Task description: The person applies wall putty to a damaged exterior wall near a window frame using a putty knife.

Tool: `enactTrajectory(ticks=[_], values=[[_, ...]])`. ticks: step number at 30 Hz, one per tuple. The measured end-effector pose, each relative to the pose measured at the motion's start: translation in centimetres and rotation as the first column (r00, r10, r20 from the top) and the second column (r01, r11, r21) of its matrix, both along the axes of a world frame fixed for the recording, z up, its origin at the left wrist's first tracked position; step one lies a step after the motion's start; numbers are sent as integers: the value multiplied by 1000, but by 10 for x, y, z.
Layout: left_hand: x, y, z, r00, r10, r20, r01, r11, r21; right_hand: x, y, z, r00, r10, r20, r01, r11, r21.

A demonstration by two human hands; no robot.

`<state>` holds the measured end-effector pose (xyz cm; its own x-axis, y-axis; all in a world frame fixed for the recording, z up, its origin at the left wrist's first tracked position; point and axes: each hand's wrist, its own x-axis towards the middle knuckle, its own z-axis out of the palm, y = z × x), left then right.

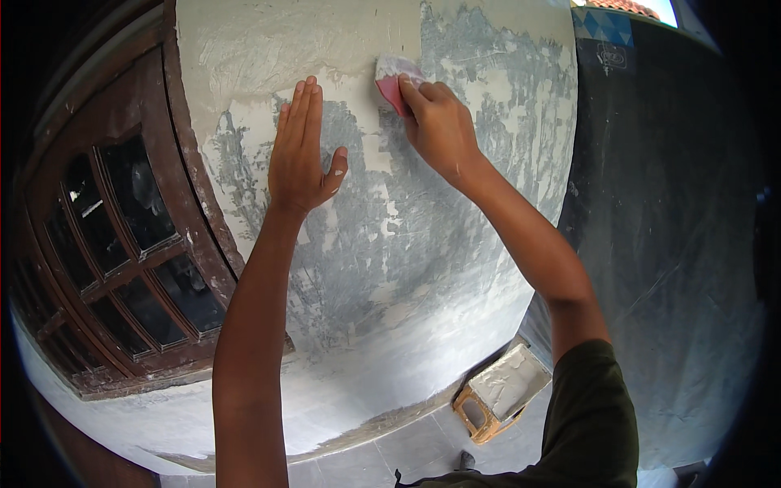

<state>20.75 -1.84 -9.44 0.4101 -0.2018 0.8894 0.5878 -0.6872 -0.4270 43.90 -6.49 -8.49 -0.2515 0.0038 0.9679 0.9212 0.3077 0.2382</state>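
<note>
My right hand (443,130) grips a pinkish-red putty scraper (390,88) with whitish paste smeared along its upper part. The scraper lies against the upper wall (350,244), which is patchy grey with cream-white filler spread over it. To its left, my left hand (303,154) rests flat on the same wall, fingers stretched upward and thumb held apart. It holds nothing, and a pale spot of paste shows on its thumb. Smoother cream filler (285,41) covers the wall above both hands.
A brown wooden window frame (175,134) with glass panes borders the wall on the left. Low on the right, a tray of white paste (511,381) sits on a yellowish stool (476,419) over grey floor tiles (358,465). A dark sheet-like surface (675,211) stands at right.
</note>
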Motion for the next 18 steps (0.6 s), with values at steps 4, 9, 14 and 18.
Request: enactTrajectory(ticks=[4,9,14,18], values=[[-2,-9,11,997,-10,-71,10,1000,0,24,20,82,996,-65,-57,77,966,247],[-34,-12,28,979,115,-171,-110,993,34,-3,35,18,942,-323,87,319,946,59],[-36,-13,27,983,113,-148,-107,993,50,-28,6,-20,999,-27,46,26,1000,17],[-26,-6,27,994,59,-88,-51,995,86,2,22,78,985,-117,-127,143,964,225]])
